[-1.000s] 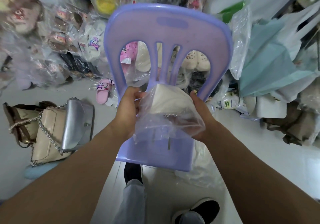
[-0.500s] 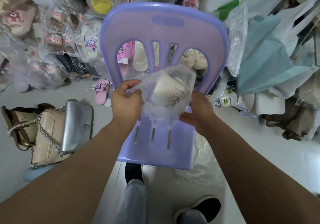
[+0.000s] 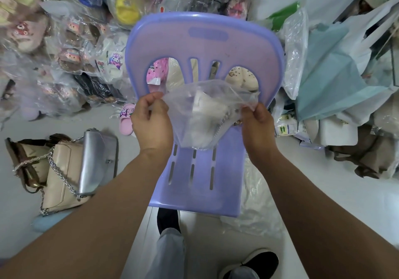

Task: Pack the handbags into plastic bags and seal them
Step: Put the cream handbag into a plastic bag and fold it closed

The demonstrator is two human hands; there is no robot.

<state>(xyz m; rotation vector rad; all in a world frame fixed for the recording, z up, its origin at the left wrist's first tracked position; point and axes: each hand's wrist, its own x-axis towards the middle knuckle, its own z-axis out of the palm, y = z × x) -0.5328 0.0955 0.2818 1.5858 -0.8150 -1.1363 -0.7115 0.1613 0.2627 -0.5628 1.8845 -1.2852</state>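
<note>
A clear plastic bag (image 3: 190, 127) hangs over the seat of a purple plastic chair (image 3: 203, 41). Inside it sits a white handbag (image 3: 205, 108) with a metal chain. My left hand (image 3: 151, 125) pinches the bag's top edge at its left corner. My right hand (image 3: 257, 125) pinches the top edge at its right corner, so the opening is stretched between them. On the floor at the left lie unpacked handbags: a silver one (image 3: 97, 162), a beige one (image 3: 62, 177) with a chain, and a brown one (image 3: 23, 157).
Piles of bagged slippers and toys (image 3: 71, 47) fill the floor behind the chair. A pink slipper (image 3: 126, 121) lies loose. Teal and white bags (image 3: 332, 80) are heaped at the right. Loose clear plastic (image 3: 254, 214) lies beside the chair. My feet (image 3: 257, 261) are below.
The bagged handbag was lifted off the seat. Both hands moved from its sides up to the bag's top corners and pulled the opening wide.
</note>
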